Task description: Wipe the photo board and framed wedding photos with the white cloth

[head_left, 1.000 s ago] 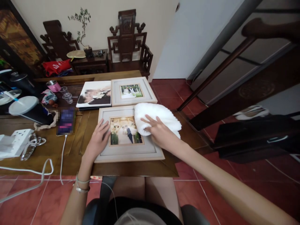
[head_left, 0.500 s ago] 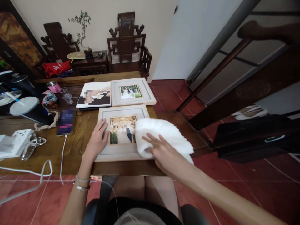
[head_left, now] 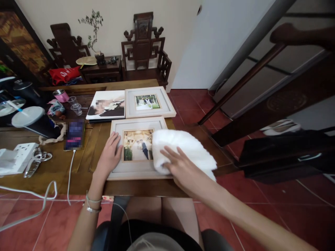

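A grey-framed photo (head_left: 136,123) lies flat at the near edge of the wooden table (head_left: 86,153). My left hand (head_left: 110,157) rests flat on its left border, fingers spread. My right hand (head_left: 181,167) presses with stretched fingers on a fluffy white cloth (head_left: 183,144) that covers the frame's right side and lower right corner. A second framed photo (head_left: 148,102) and an unframed print (head_left: 106,104) lie side by side behind it.
A phone (head_left: 74,134) with a white cable lies left of the frame. Farther left are a white power strip (head_left: 15,157), a pink cup (head_left: 60,95), small glasses and dark appliances. Carved wooden chairs (head_left: 142,48) stand at the back; a stair rail (head_left: 235,87) runs on the right.
My right hand slid the white cloth from the frame's upper right corner down toward me to its lower right. My left hand stayed on the left border.
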`<state>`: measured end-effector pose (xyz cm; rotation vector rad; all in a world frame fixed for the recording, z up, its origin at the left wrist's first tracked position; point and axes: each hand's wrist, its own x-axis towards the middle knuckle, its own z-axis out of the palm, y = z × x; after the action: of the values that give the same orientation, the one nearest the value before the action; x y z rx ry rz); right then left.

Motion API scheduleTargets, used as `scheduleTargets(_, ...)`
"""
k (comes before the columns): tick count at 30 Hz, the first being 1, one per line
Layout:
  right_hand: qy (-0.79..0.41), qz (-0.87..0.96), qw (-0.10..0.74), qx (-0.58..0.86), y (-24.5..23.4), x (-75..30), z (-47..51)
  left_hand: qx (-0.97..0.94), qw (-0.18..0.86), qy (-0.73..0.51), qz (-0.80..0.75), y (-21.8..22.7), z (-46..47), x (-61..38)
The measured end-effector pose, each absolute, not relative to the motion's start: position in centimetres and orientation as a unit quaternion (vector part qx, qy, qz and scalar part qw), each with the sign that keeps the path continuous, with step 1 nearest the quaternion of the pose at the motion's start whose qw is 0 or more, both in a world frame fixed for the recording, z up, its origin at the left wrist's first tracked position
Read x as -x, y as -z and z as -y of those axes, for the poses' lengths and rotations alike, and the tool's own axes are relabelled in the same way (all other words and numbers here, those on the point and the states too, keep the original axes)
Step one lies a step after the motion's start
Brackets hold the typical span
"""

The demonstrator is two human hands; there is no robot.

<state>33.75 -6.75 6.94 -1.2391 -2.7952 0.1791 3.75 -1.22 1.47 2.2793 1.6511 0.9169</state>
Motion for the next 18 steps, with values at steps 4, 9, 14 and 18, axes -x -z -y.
scheduleTargets(4,-0.116,0.923,0.049,0.364,-8.1,-33.9,10.3,-0.773,0.087,-0.307,-0.548,-1.2,1.1,-3.8)
scheduleTargets(9,-0.073,0.900,0.077,0.422,-9.0,-31.9,6.0,-0.785,0.092,-0.299,-0.534,-0.8,0.8,-3.6)
scheduleTargets(14,0.007,0.894,0.070,0.442,-9.0,-29.6,-2.2,-0.779,0.102,-0.305,-0.539,-0.9,0.8,-3.5)
scheduleTargets(18,0.067,0.898,0.009,0.434,-8.0,-28.1,-4.9,-0.778,0.104,-0.306,-0.539,-1.1,1.0,-3.5)
